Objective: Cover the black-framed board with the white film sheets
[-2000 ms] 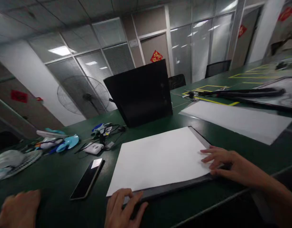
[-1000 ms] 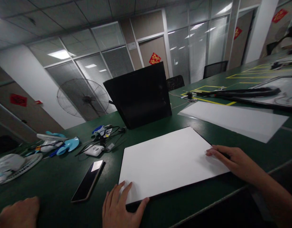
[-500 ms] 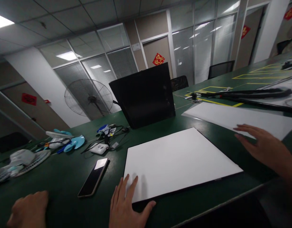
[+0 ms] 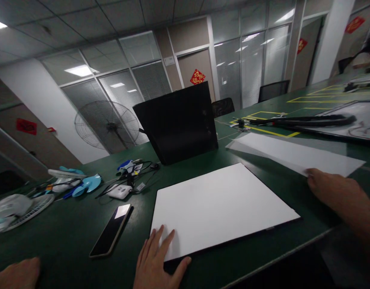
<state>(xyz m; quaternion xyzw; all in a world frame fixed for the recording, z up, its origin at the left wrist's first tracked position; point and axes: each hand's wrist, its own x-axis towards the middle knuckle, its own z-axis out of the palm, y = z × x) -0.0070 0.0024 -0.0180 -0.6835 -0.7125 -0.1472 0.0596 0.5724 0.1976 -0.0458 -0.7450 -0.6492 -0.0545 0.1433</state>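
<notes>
A flat white panel [image 4: 223,208] with thin black edges lies on the green table before me. My left hand [image 4: 157,257] is open, its spread fingers resting on the panel's near left corner and the thumb at the front edge. To the right of the panel, my right hand [image 4: 338,192] is closed on the near edge of a white sheet [image 4: 296,150]. That sheet is bent along its length and lies over a translucent one [image 4: 247,149]. The fingertips under the edge are hidden.
A phone [image 4: 111,230] lies left of the panel; cables and a white box [image 4: 120,192] are behind it. A black panel [image 4: 178,124] stands upright at the back. Another person's hand [image 4: 18,275] is at lower left. Black strips [image 4: 311,120] lie at far right.
My right hand has come down onto the white sheet and closed on its near edge; the sheet now bends. My left hand stays on the panel. The view has shifted slightly.
</notes>
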